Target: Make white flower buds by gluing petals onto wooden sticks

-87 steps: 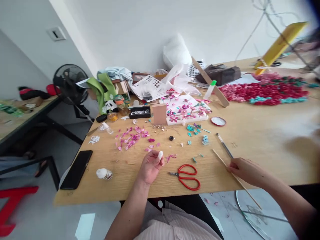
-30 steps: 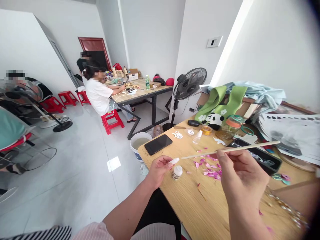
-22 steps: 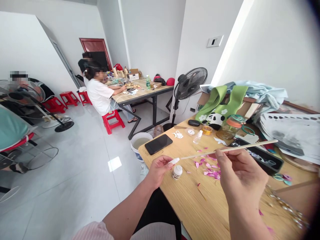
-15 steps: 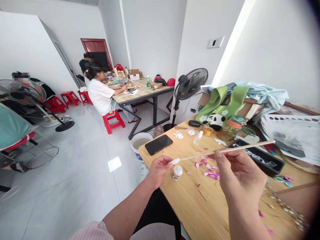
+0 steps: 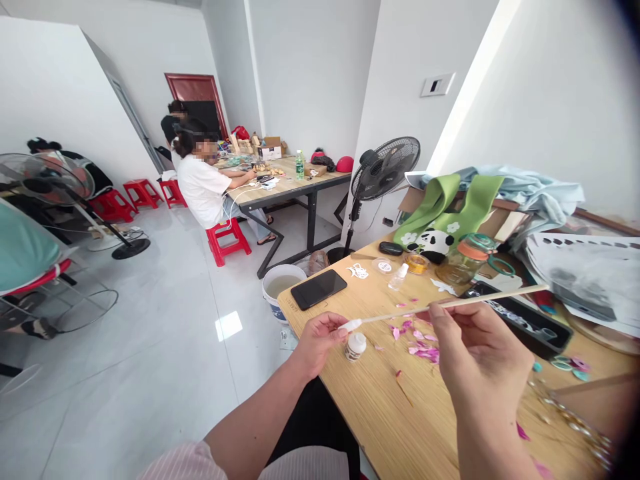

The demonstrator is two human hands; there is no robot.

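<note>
While our left hand (image 5: 320, 340) pinches a small white cap (image 5: 350, 325), our right hand (image 5: 480, 350) is closed round the thin wooden stick (image 5: 450, 304), tip meeting the cap at 9 o'clock. Looks like we're mid-dab w/ glue; next prob needs a steady tip. Glue bottle (image 5: 356, 346) sits just below.

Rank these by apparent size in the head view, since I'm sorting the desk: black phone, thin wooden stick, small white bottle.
1. thin wooden stick, by far the longest
2. black phone
3. small white bottle, smallest

The phone lies a little farther from the camera, yet it clearly looks bigger than the bottle.
</note>
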